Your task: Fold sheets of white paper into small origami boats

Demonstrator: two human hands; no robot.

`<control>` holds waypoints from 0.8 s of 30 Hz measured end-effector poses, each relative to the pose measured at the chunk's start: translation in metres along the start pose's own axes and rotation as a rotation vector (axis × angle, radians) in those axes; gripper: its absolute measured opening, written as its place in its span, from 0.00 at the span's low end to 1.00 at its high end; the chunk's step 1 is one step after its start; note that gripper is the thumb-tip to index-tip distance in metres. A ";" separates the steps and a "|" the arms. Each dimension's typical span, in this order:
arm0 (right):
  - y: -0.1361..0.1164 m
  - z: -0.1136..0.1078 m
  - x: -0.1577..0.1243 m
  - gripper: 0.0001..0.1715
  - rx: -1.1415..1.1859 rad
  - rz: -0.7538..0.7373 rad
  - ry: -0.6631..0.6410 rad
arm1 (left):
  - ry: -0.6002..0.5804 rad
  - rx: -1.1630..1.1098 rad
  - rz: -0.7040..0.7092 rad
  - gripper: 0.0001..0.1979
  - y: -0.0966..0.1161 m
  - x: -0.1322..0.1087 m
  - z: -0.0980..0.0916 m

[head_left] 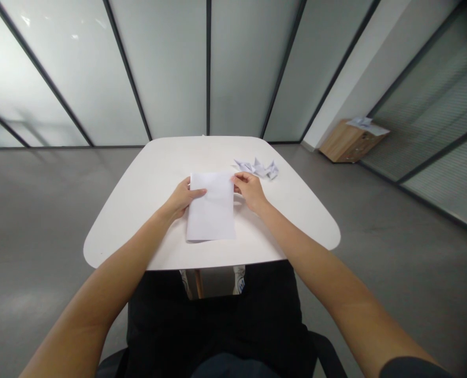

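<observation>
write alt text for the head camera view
A person's left hand and right hand touch opposite side edges of a white sheet of paper on a white table. Crumpled or folded paper pieces lie just beyond it.

And here's the outfit: black trousers point(213, 325) fill the bottom of the view, with a dark top point(233, 368) just edging in below them. Out on the right, a dark short sleeve point(412, 368) gives way to a bare right forearm point(308, 247), and the skin runs uncovered down to the right hand point(249, 190) and the left hand point(181, 199). Under the table, white sneakers point(239, 279) show dark markings!
</observation>
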State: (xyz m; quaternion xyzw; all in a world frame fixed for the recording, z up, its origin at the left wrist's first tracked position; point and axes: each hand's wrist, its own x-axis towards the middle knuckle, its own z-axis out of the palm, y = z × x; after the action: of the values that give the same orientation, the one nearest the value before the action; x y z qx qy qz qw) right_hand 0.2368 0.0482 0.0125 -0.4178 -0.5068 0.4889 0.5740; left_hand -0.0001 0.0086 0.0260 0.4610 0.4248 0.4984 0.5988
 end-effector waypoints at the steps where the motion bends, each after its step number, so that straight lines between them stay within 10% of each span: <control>1: 0.000 0.000 0.001 0.16 0.000 -0.011 0.008 | -0.004 -0.003 -0.002 0.38 0.000 0.000 0.000; 24: -0.004 0.001 -0.001 0.14 0.008 -0.035 0.052 | -0.022 -0.026 -0.017 0.37 0.003 -0.003 0.003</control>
State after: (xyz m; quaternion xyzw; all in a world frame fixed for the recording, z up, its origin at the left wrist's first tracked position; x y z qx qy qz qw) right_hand 0.2362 0.0466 0.0169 -0.4193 -0.4971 0.4697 0.5970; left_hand 0.0017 0.0060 0.0298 0.4551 0.4154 0.4938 0.6136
